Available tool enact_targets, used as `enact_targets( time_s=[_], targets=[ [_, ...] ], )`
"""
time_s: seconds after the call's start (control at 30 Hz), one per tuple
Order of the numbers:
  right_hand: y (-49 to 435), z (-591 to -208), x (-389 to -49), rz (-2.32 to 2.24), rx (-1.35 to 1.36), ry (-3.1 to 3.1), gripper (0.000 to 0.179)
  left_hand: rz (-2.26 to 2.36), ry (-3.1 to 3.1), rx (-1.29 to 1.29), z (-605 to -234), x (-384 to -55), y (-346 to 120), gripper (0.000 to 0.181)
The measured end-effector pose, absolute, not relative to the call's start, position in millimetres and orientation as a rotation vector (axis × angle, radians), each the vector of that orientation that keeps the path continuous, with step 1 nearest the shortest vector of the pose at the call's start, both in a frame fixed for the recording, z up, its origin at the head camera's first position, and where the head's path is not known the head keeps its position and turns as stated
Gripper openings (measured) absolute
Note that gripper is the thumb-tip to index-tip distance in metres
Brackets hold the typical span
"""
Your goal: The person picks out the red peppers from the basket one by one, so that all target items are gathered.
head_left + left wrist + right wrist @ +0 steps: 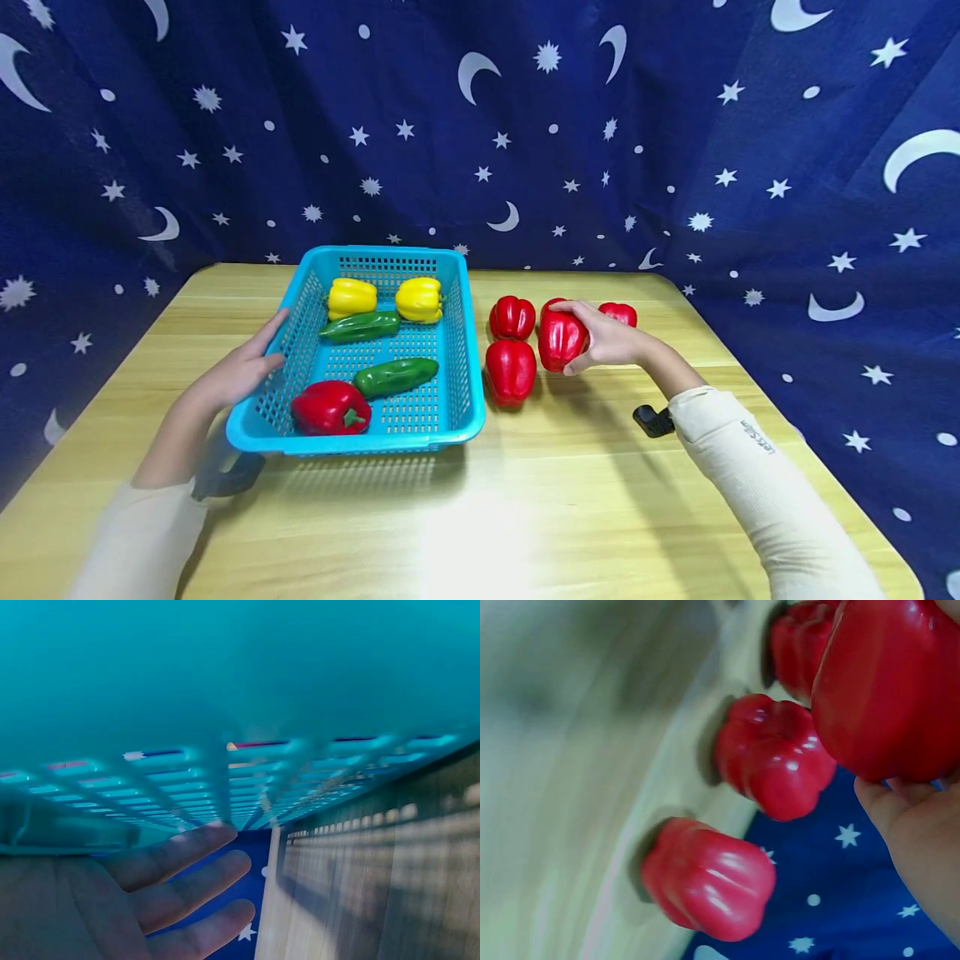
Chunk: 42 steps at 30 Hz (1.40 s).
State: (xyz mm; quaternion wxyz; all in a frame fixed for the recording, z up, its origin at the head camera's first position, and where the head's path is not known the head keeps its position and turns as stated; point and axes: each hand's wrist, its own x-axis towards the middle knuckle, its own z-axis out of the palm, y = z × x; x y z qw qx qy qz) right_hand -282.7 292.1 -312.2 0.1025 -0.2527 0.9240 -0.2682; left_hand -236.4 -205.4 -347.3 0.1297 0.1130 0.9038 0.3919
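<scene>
My right hand holds a red bell pepper, thumb on the near side and fingers round the top. In the right wrist view that pepper fills the upper right corner, part of it beyond the frame. My left hand lies at the left side of a blue perforated basket. In the left wrist view its fingers stretch out straight beneath the basket's wall. Inside the basket sit two yellow bell peppers, two long green peppers and one red bell pepper.
Right of the basket, two red bell peppers stand one behind the other. Another red pepper is partly behind my right hand, and one more peeks out behind the held one. A blue curtain with stars and moons closes off the wooden table's back.
</scene>
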Motion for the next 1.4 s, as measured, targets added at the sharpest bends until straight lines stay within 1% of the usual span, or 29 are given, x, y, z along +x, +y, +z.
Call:
enact_targets(
  time_s=[0.2,0.43,0.57,1.0,1.4],
  targets=[
    [294,-332,-281,-0.78,-0.72,2.689,0.09,1.161,2.625,0.328,-347,-235,-206,0.07],
    [297,-352,-279,-0.795,-0.726,2.661,0.087,1.166,2.632,0.345,-348,-235,-205,0.069],
    [301,-360,-279,-0.803,-0.729,2.652,0.089,1.163,2.622,0.337,-348,-236,-205,0.07],
    [305,-361,-273,-0.908,-0.65,2.558,0.092,1.153,2.637,0.343,-346,-238,-208,0.07],
    [301,-360,-269,-0.805,-0.715,2.586,0.093,1.159,2.631,0.326,-349,-238,-207,0.068]
  ],
)
